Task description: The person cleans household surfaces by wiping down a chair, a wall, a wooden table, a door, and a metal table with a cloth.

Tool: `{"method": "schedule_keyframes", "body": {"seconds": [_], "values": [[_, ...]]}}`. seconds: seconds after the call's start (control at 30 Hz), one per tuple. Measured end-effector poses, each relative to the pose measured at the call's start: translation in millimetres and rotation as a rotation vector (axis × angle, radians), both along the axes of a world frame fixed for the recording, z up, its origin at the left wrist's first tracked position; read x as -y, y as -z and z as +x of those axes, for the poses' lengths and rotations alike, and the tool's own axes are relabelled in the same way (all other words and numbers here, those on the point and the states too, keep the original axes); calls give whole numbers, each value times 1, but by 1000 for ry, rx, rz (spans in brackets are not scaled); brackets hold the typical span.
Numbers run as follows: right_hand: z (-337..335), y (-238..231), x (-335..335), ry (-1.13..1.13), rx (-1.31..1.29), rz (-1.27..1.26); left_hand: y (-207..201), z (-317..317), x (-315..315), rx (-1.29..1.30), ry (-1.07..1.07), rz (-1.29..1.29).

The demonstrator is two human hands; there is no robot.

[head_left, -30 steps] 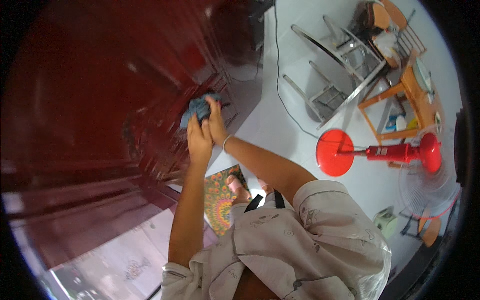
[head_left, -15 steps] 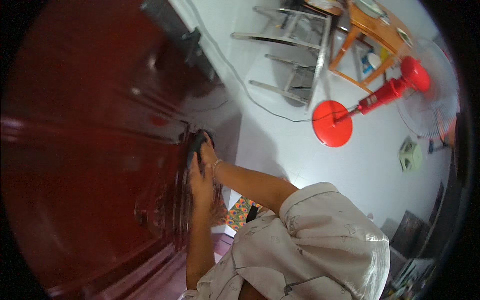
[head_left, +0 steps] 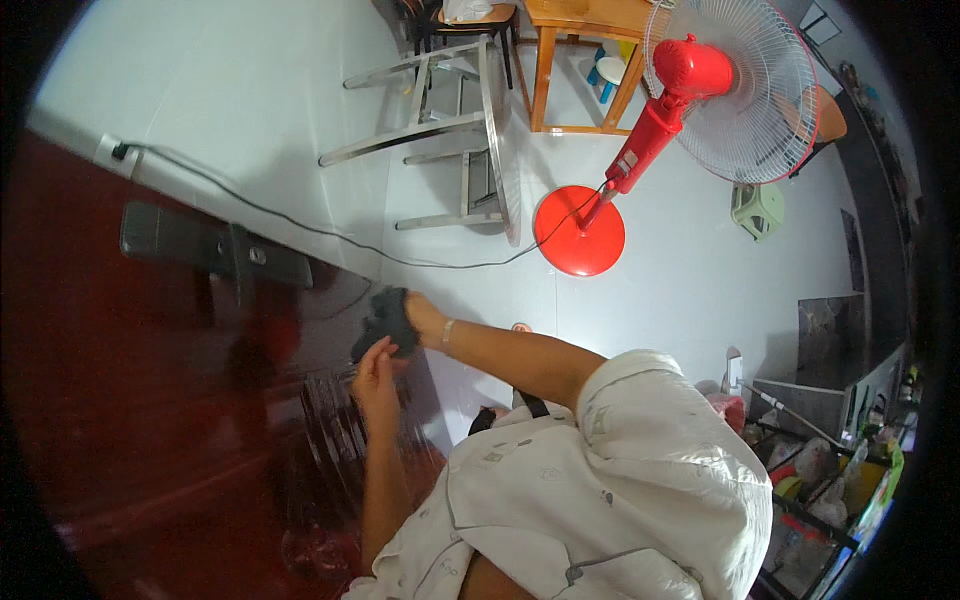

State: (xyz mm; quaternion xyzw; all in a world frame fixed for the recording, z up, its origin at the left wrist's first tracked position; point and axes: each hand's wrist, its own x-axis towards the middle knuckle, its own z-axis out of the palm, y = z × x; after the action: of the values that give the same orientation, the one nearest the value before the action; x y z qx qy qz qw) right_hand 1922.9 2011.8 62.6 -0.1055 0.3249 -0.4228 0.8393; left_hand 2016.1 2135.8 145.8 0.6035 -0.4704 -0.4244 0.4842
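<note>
A crumpled dark grey cloth (head_left: pixel 390 318) is bunched in my right hand (head_left: pixel 426 320), whose fingers are mostly hidden behind it. My left hand (head_left: pixel 375 388) is at the lower edge of the cloth, its fingers bent and drawn together against it. Both hands are in front of a glossy dark red door (head_left: pixel 200 400), apart from its surface as far as I can see. The door's black lock plate with a lever handle (head_left: pixel 240 262) is to the left of and beyond the hands.
A red standing fan (head_left: pixel 650 145) stands on the white floor at the far right. Its dark cable (head_left: pixel 440 264) runs across to a wall socket. A metal-legged folded table (head_left: pixel 500 140), a wooden table (head_left: pixel 590 15) and a green stool (head_left: pixel 758 210) are farther off. A cluttered rack (head_left: pixel 820 500) is at the right.
My view has swung, so the lock plate and fan show more fully. The hands have come away from the door's panel edge, and the cloth is now bunched up between them.
</note>
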Motion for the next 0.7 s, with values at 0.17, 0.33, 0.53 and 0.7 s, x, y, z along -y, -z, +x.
{"method": "schedule_keyframes", "body": {"seconds": [0.17,0.33,0.53,0.7], "values": [[-119,38,35,183,379,144,0,-41,76,1,139,-18],[-201,28,64,363,209,115,5,-93,153,-81,277,89],[-241,16,102,465,59,103,32,-132,240,-67,470,46],[-253,3,109,573,73,245,43,-148,351,-35,517,-47]]}}
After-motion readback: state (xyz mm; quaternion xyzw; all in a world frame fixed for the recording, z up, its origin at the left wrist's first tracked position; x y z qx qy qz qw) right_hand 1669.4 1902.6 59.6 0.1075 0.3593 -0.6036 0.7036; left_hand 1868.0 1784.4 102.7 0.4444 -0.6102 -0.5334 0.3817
